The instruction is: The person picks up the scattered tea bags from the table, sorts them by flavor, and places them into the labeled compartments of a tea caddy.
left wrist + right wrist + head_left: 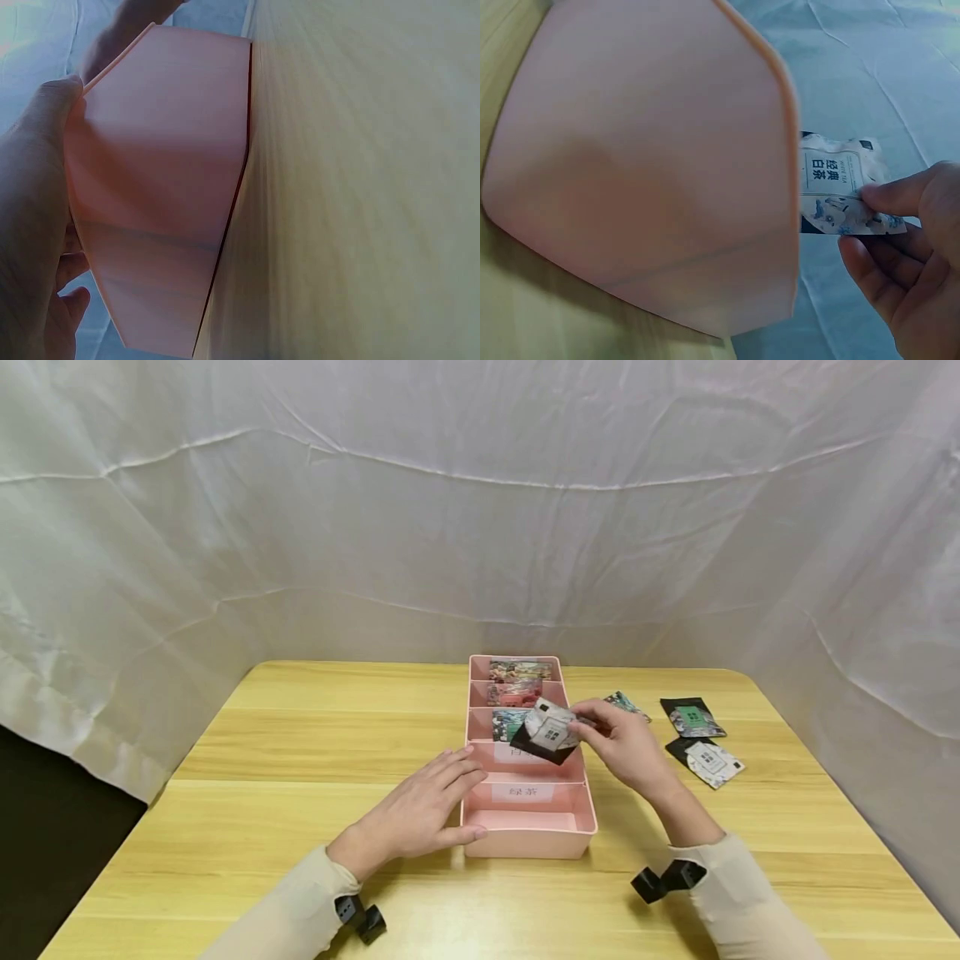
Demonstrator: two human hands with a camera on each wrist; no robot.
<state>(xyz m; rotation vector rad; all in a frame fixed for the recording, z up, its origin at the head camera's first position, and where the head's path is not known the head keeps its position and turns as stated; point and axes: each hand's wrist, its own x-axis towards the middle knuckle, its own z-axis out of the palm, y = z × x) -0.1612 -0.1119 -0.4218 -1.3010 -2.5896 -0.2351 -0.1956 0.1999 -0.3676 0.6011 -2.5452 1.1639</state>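
A white and black tea sachet (551, 728) is pinched between the thumb and fingers of my right hand (621, 745), above the pink divided box (528, 843). Its printed face reads "WHITE TEA" in the right wrist view, where the box wall hides part of the sachet (840, 180). My left hand (423, 806) rests on the box's left rim with its fingers extended. Behind the held sachet, the far compartments contain a green-blue sachet (507, 723), a red sachet (513, 693) and a multicoloured sachet (517, 671). The nearest compartment carries a white paper label (522, 792).
Right of the box lie a black sachet with a green label (692, 718), a black and white sachet (708, 761) and a green-blue sachet (627, 705) partly behind my right hand. A pale curtain (480, 543) hangs around the wooden table (315, 735).
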